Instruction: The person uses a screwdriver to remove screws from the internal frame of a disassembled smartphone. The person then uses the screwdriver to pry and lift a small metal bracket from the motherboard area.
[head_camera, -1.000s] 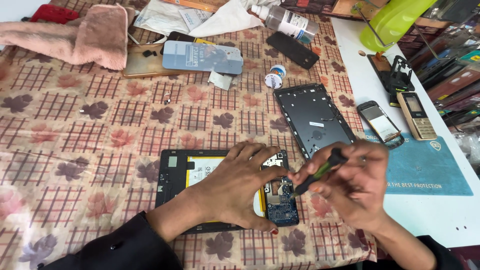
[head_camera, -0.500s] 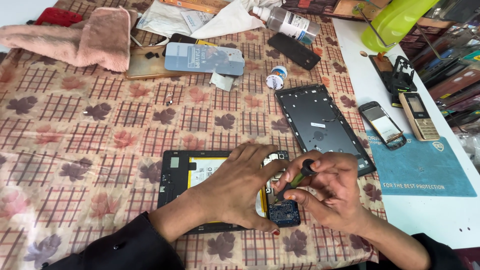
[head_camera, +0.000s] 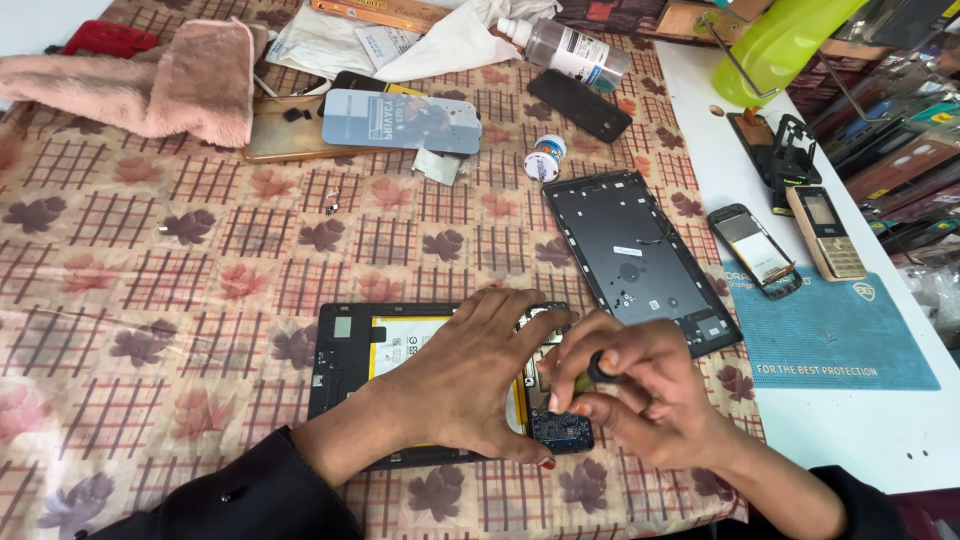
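An opened tablet (head_camera: 400, 360) lies at 6 o'clock on the worktop (head_camera: 200, 250), its back off and its yellow battery (head_camera: 405, 340) and blue circuit board (head_camera: 562, 432) bared. The left hand (head_camera: 470, 385) lies spread flat over the battery, fingers fanned toward 2 o'clock, apparently pinning the body so it cannot slide on the patterned cloth. Just beside it at 3 o'clock, the right hand (head_camera: 630, 395) is curled with its fingertips pinching a small dark-handled screwdriver (head_camera: 598, 368) held nearly upright over the board's upper corner; its tip is hidden by the fingers.

The removed black back cover (head_camera: 640, 260) rests at 1 o'clock, close to the right hand, leaving little room that way. Beyond it, near the cloth's edge, a blue mat (head_camera: 840, 340) carries two small phones (head_camera: 790, 245). Toward 9 and 10 o'clock the cloth is open up to a pink towel (head_camera: 160, 90).
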